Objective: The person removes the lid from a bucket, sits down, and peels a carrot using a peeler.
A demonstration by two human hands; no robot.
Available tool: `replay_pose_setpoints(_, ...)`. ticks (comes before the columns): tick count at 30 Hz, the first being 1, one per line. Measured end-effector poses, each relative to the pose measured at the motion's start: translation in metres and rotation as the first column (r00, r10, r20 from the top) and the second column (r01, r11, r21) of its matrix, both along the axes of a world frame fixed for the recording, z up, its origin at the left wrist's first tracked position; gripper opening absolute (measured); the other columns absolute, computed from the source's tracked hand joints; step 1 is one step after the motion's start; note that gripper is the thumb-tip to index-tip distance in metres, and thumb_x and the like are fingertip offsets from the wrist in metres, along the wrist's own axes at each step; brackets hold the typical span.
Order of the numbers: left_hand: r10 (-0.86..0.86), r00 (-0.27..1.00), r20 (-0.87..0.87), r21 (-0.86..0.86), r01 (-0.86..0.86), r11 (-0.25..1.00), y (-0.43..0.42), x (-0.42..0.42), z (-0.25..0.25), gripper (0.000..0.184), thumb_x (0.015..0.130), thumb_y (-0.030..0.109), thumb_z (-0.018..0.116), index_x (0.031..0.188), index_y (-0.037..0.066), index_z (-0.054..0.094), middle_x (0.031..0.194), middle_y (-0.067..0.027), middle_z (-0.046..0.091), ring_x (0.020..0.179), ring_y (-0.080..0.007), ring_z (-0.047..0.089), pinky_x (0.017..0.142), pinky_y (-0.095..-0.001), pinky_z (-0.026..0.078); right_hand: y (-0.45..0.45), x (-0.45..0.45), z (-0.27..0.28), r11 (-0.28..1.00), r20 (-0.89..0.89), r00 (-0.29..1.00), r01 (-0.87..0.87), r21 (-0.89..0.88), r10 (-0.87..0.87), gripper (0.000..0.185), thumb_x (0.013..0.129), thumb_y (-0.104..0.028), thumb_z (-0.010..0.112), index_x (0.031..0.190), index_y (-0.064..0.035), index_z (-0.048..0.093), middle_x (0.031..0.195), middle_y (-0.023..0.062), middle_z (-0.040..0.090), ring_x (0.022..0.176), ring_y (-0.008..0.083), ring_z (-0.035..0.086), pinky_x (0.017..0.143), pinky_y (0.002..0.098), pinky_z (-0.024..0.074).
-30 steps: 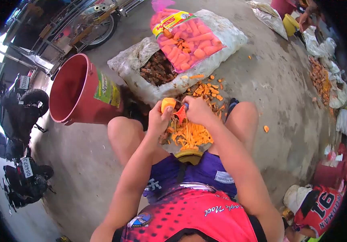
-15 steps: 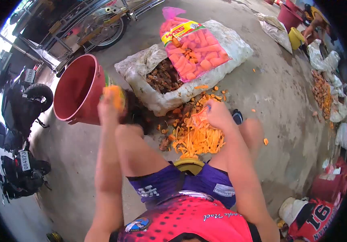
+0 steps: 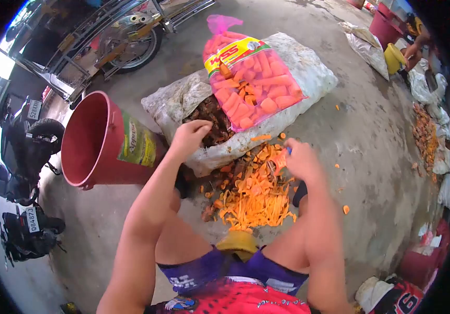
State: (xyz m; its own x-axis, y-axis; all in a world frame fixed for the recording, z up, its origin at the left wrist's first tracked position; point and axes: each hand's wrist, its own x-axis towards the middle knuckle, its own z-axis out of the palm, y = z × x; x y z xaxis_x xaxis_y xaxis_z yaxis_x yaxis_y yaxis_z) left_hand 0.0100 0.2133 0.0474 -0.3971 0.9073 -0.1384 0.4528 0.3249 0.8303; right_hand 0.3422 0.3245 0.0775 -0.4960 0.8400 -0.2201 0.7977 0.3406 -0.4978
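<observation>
My left hand [image 3: 189,138] is at the opening of a white woven sack [image 3: 300,70], its thumb and fingers apart over dark, soil-covered roots [image 3: 219,131]. Nothing shows in its grasp, though some fingertips are hidden. To the right, my right hand [image 3: 303,161] is closed around an orange peeler [image 3: 279,163] with a bit of blue near the fingers. Below it, orange peelings and cut ends, looking like carrot, form a pile [image 3: 251,201] on the concrete. A pink mesh bag [image 3: 259,86] of peeled carrots lies on top of the sack.
Left of my knees a red bucket [image 3: 91,141] leans, its mouth toward the left. Motorcycles [image 3: 31,152] stand along the left, with a metal-framed cart [image 3: 125,47] behind. Another person [image 3: 418,36] is at the far right, by a yellow bucket [image 3: 394,58]. Sacks and peelings line the right side.
My left hand has moved from beside the red bucket to the sack opening, and the orange piece it held is gone from it. My right hand still holds the peeler, slightly farther right.
</observation>
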Motion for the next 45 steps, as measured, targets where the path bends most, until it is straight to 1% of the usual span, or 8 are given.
replay_pose_setpoints(4,-0.302,0.857,-0.417,-0.053,0.309,0.95,0.117,0.0,-0.033,0.028,0.097,0.021,0.063,0.117,0.006,0.075,0.116,-0.0175,0.074,0.107,-0.0384,0.069,0.093,-0.0434,0.055,0.027,-0.012,0.001,0.998,-0.073,0.997,-0.017,-0.061,0.012,0.025,0.09,-0.01,0.063,0.114,-0.0053,0.066,0.098,0.0286,0.07,0.098,0.0485,0.067,0.086,0.0549,0.0527)
replay_pose_setpoints(7,-0.276,0.674,-0.685,0.085,0.45,0.889,0.202,-0.014,-0.081,0.025,0.095,0.018,0.061,0.115,0.009,0.075,0.113,-0.0155,0.075,0.106,-0.0375,0.07,0.092,-0.0436,0.056,0.045,-0.02,0.008,0.996,-0.055,0.998,-0.002,-0.09,-0.003,0.024,0.09,-0.01,0.063,0.113,-0.0042,0.066,0.1,0.0274,0.071,0.098,0.0474,0.067,0.088,0.0543,0.0526)
replay_pose_setpoints(9,-0.386,0.51,-0.768,-0.226,0.348,0.91,0.247,-0.02,-0.094,0.023,0.094,0.016,0.061,0.112,0.011,0.075,0.112,-0.0127,0.075,0.106,-0.0344,0.071,0.089,-0.0445,0.057,0.054,-0.02,-0.001,0.994,-0.078,0.997,-0.015,-0.108,0.007,0.023,0.09,-0.01,0.063,0.113,-0.0049,0.066,0.102,0.0266,0.071,0.099,0.0469,0.067,0.089,0.054,0.0526)
replay_pose_setpoints(19,-0.683,0.419,-0.598,-0.771,-0.064,0.634,0.296,-0.031,-0.114,0.03,0.097,0.025,0.064,0.124,0.022,0.076,0.128,-0.0008,0.074,0.116,-0.0201,0.072,0.085,-0.0386,0.059,0.083,-0.014,-0.015,0.985,-0.029,1.0,-0.008,-0.173,0.003,0.027,0.089,-0.011,0.065,0.116,-0.0086,0.066,0.102,0.0254,0.072,0.099,0.047,0.067,0.088,0.0556,0.0521)
replay_pose_setpoints(28,-0.56,0.448,-0.697,-0.609,0.044,0.792,0.273,-0.039,-0.133,0.021,0.093,0.022,0.066,0.108,0.015,0.079,0.114,-0.0037,0.077,0.105,-0.0217,0.075,0.084,-0.0397,0.059,0.071,-0.022,-0.01,0.987,-0.004,0.999,-0.033,-0.158,0.033,0.029,0.09,-0.012,0.064,0.119,-0.0106,0.066,0.104,0.0262,0.071,0.101,0.0465,0.068,0.088,0.0552,0.0526)
replay_pose_setpoints(37,-0.366,-0.005,-0.931,-0.363,0.146,0.92,0.24,0.026,-0.052,0.034,0.092,0.022,0.068,0.123,0.01,0.063,0.092,-0.013,0.068,0.098,-0.0271,0.073,0.083,-0.0439,0.056,0.047,-0.006,-0.006,0.996,-0.098,0.995,-0.027,-0.082,0.019,0.027,0.092,-0.016,0.065,0.117,-0.0096,0.068,0.1,0.0286,0.071,0.099,0.0474,0.067,0.088,0.0555,0.053)
replay_pose_setpoints(41,-0.257,0.674,-0.693,-0.196,0.167,0.966,0.122,0.027,0.02,0.044,0.093,0.028,0.072,0.125,0.003,0.058,0.112,-0.0173,0.066,0.099,-0.0275,0.071,0.082,-0.0422,0.055,0.042,0.001,-0.021,0.998,-0.206,0.978,-0.024,-0.056,0.012,0.029,0.092,-0.017,0.066,0.119,-0.0077,0.068,0.096,0.0277,0.071,0.097,0.0471,0.067,0.086,0.0541,0.053)
replay_pose_setpoints(45,0.001,0.982,0.191,-0.226,0.043,0.973,0.006,0.036,0.007,0.059,0.089,0.022,0.076,0.137,0.003,0.05,0.121,-0.0124,0.063,0.096,-0.0233,0.066,0.088,-0.0388,0.054,0.005,-0.016,-0.017,0.988,-0.3,0.942,-0.155,0.021,0.154,0.028,0.092,-0.016,0.067,0.118,-0.0054,0.069,0.095,0.026,0.071,0.094,0.0464,0.068,0.082,0.0518,0.0534)
